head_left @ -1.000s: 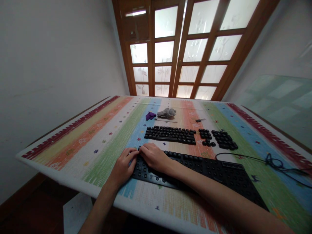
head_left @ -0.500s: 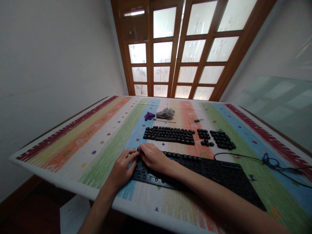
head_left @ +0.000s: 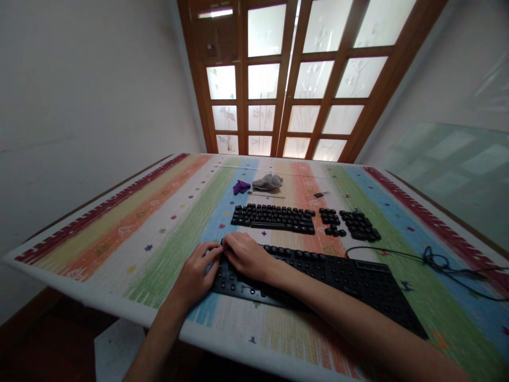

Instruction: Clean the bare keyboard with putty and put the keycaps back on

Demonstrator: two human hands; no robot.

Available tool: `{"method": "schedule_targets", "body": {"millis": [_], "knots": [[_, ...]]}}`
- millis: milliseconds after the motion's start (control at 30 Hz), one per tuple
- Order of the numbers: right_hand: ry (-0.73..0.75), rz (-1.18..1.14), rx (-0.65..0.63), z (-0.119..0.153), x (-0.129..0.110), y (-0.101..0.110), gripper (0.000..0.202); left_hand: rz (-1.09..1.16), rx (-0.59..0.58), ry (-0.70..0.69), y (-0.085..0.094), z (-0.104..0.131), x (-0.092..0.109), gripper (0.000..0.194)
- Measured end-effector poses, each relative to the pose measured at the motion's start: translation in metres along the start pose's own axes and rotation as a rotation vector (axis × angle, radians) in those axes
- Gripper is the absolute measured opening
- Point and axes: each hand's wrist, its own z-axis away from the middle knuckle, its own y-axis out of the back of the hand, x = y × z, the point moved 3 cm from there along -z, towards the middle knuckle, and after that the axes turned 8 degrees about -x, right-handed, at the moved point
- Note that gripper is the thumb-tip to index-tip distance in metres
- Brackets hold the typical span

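A black keyboard base lies slanted on the striped tablecloth, most of its keycaps off and a row of them still along its top edge. At its upper left corner, my right hand rests over the base with fingers curled and pinched together. My left hand meets it there from the left, thumb and forefinger closed at the same corner. Whatever the fingertips hold is hidden. Behind the base, loose black keycaps are laid out in keyboard order, with number-pad keycaps to the right.
A grey cloth, a purple cloth and a thin rod lie farther back. A small black tool with wire prongs is right of them. The keyboard's cable is tangled at the right.
The whole view has shifted slightly. Both hands stay at the keyboard's upper left corner, with barely any change in the fingers.
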Motion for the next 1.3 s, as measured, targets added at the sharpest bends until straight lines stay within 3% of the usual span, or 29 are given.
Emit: {"method": "schedule_targets", "body": {"millis": [767, 1033, 1300], "knots": [[-0.024, 0.053, -0.032, 0.000, -0.001, 0.003, 0.009, -0.011, -0.016, -0.003, -0.001, 0.000, 0.000, 0.029], [-0.016, -0.094, 0.014, 0.002, 0.004, 0.007, 0.020, 0.010, -0.040, 0.023, -0.002, 0.000, 0.000, 0.030], [-0.163, -0.202, 0.044, -0.001, 0.012, 0.012, 0.020, 0.018, -0.053, 0.061, -0.001, -0.001, 0.002, 0.030]]}}
